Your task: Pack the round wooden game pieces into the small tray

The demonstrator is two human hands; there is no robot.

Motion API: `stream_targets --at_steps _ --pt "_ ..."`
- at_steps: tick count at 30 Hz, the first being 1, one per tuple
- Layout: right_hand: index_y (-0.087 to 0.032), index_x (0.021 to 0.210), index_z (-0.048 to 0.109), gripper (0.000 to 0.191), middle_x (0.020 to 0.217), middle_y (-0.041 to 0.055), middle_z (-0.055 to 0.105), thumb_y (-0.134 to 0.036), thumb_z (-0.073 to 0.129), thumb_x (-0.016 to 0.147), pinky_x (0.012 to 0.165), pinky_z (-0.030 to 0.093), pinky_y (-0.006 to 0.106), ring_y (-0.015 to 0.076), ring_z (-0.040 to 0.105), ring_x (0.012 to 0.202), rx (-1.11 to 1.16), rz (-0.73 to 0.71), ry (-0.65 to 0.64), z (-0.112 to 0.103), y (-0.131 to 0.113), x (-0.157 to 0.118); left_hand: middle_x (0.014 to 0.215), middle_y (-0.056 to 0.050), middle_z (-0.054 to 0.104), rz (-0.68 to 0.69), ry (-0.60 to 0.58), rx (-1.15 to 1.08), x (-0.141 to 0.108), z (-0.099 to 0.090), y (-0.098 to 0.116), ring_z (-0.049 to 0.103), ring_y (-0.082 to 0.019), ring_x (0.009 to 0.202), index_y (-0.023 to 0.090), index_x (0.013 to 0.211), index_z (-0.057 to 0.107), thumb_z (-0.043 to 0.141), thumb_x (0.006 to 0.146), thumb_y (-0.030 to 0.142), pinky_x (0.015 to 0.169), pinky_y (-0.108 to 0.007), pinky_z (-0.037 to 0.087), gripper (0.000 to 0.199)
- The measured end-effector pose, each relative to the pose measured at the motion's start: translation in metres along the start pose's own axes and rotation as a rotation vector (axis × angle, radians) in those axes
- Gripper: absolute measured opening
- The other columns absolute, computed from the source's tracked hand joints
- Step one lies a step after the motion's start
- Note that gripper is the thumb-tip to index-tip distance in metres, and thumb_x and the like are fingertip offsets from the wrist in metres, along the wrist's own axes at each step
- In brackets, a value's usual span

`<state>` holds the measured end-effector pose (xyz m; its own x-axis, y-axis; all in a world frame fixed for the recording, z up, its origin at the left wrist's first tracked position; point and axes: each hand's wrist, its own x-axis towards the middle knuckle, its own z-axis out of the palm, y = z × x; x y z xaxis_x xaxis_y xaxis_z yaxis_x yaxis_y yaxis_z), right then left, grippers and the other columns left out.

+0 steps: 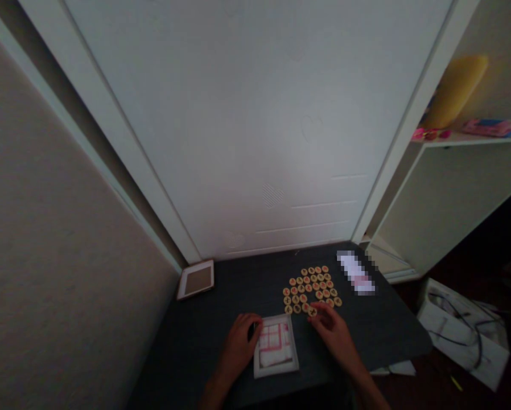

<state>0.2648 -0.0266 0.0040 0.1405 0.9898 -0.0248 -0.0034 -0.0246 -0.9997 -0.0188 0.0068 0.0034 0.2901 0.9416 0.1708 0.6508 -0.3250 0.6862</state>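
Observation:
My left hand (240,341) is closed at the upper left corner of a shallow white box (296,364), its thumb and fingertips pinching the rim. Inside the box lies a folded white sheet with red lines (275,346); whether it is paper or cloth I cannot tell. To the right of the box, my right hand (330,330) holds a round Chinese chess piece (312,312) between thumb and fingers, low at the front of the group. Beyond it, several wooden Chinese chess pieces (309,288) with red and dark characters lie in rows on the dark table (242,285).
A box lid or frame (198,280) with a brown middle lies at the table's back left. White paper (357,273), partly blurred out, is at the back right. A white panel (255,142) rises behind. Right of the table stands a white box with cables (464,333).

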Motion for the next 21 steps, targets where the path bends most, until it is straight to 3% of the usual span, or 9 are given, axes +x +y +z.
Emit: stream_targets --at_steps 10,15,21 --pt "-0.021 0.095 0.066 0.036 0.087 0.0032 0.071 -0.050 0.077 0.076 0.074 0.053 0.031 0.0217 0.068 0.081 -0.020 -0.002 -0.003 0.003 -0.006 0.002 0.100 -0.006 0.069 -0.086 0.028 -0.008 -0.006 0.004 -0.001 0.064 -0.023 0.097 0.024 0.101 0.066 0.051 0.096 0.038 0.089 -0.038 0.050 0.021" --pt "-0.021 0.090 0.066 0.036 0.081 0.0029 0.069 -0.055 0.072 0.081 0.073 0.052 0.032 0.0218 0.066 0.076 -0.028 -0.018 -0.037 0.003 -0.007 0.006 0.103 -0.006 0.070 -0.105 0.049 -0.072 -0.006 0.003 -0.004 0.066 -0.023 0.098 0.025 0.108 0.066 0.053 0.095 0.042 0.089 -0.037 0.052 0.025" --pt "-0.021 0.097 0.069 0.042 0.093 0.0064 0.071 -0.060 0.070 0.080 0.080 0.054 0.038 0.0258 0.070 0.085 0.040 0.022 -0.046 0.005 -0.009 0.011 0.108 -0.007 0.071 -0.086 0.057 -0.077 -0.011 0.005 -0.008 0.067 -0.024 0.102 0.026 0.112 0.068 0.054 0.095 0.044 0.092 -0.039 0.053 0.028"
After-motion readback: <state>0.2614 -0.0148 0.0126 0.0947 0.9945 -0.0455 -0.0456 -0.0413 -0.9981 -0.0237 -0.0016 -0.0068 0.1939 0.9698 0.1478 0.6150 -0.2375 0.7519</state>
